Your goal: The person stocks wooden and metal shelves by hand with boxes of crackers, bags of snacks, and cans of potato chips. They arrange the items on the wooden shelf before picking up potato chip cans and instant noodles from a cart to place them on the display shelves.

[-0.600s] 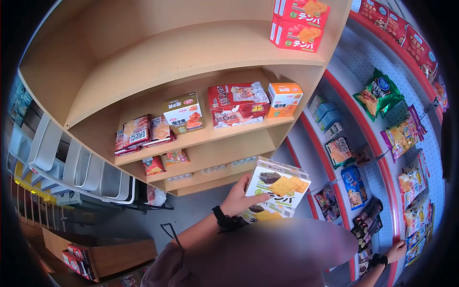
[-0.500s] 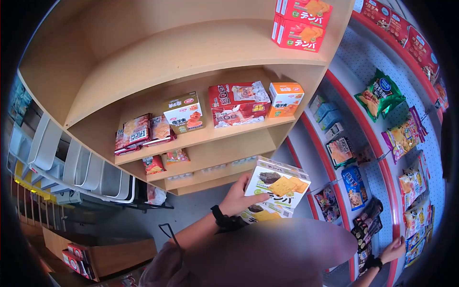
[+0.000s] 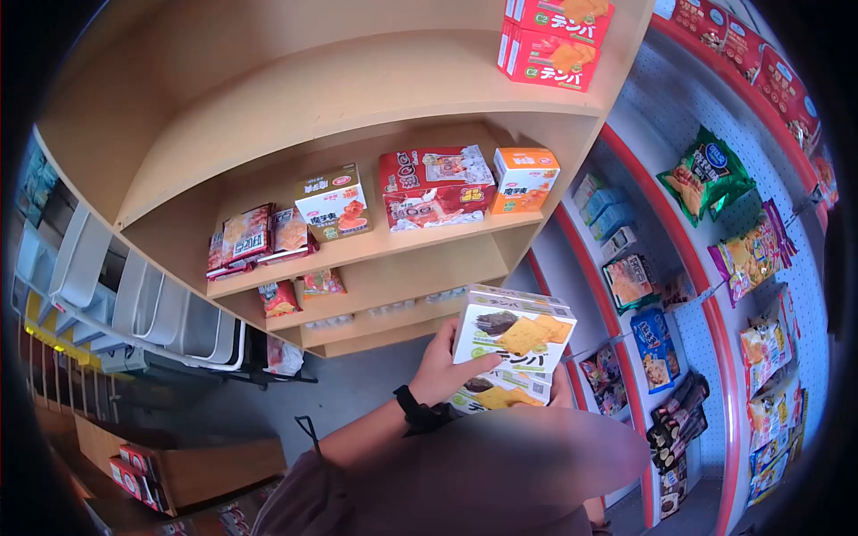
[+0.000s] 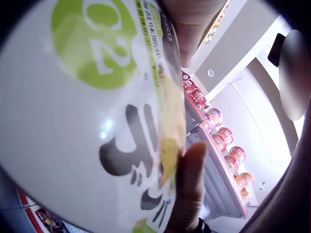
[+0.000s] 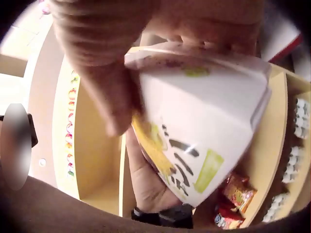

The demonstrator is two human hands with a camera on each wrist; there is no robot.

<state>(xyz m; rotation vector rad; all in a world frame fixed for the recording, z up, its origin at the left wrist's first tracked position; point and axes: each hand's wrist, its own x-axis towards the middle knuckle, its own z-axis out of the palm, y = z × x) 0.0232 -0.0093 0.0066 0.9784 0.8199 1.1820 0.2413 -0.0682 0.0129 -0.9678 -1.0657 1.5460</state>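
White cracker boxes (image 3: pixel 527 350), printed with golden crackers and dark seaweed, are held as a stack in front of my body in the head view. My left hand (image 3: pixel 438 371) grips their left side, its thumb lying across the front. On the right side my right hand (image 3: pixel 561 389) holds the stack, mostly hidden behind it. In the right wrist view its thumb (image 5: pixel 109 97) lies along one side of a white box (image 5: pixel 204 111), with the palm across the top. One box's white face (image 4: pixel 63 126) fills much of the left wrist view.
A wooden shelf unit (image 3: pixel 357 103) ahead bears red cracker boxes (image 3: pixel 552 62), a brown box (image 3: pixel 335 204), a large red box (image 3: pixel 436 188), an orange box (image 3: pixel 525 181) and snack packs (image 3: pixel 246 234). Red-edged racks (image 3: pixel 719 335) with bagged snacks stand close on the right.
My right hand has left the snack rack at the lower right and come over to the right side of the cracker boxes. The left hand keeps its grip; the view shifts slightly.
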